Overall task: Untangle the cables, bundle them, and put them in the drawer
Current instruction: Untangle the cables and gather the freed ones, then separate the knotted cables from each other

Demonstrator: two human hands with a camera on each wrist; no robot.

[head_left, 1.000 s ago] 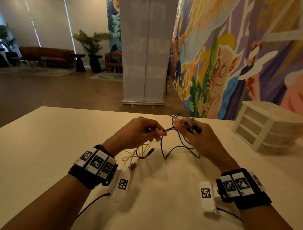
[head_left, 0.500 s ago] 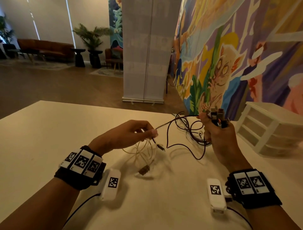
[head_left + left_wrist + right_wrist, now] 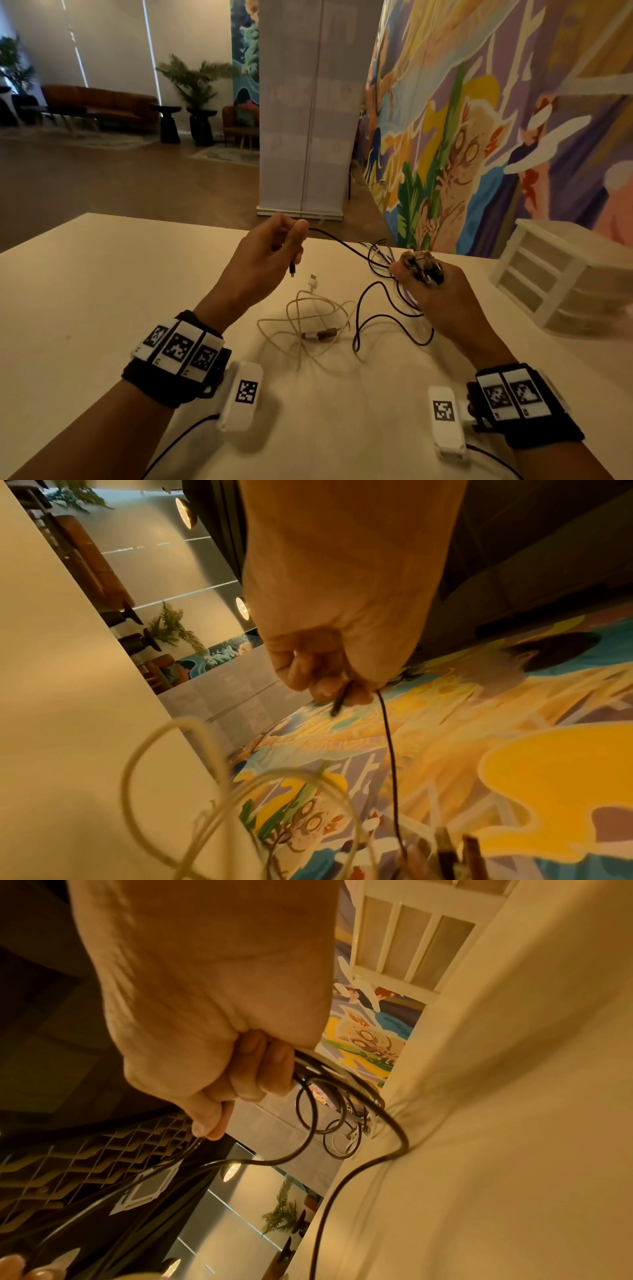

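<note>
My left hand (image 3: 274,260) is raised above the table and pinches the free end of a thin black cable (image 3: 339,241); its small plug hangs below my fingers (image 3: 337,706). That cable runs right to my right hand (image 3: 431,291), which grips a bunch of black cables (image 3: 346,1096) with several plugs (image 3: 419,262) sticking up from the fist. Loops of black cable (image 3: 376,318) trail onto the table beneath it. A tangled white cable (image 3: 308,322) lies loose on the table between my hands, apart from both.
A white plastic drawer unit (image 3: 565,274) stands at the right of the white table (image 3: 102,291), all drawers closed. White tagged sensor blocks (image 3: 245,394) hang at both wrists. A painted mural wall rises behind the table's far right edge.
My left hand has lifted up and away with the black cable's end, pulling it free of the white cable, which dropped onto the table. The right hand lowered slightly with its bunch.
</note>
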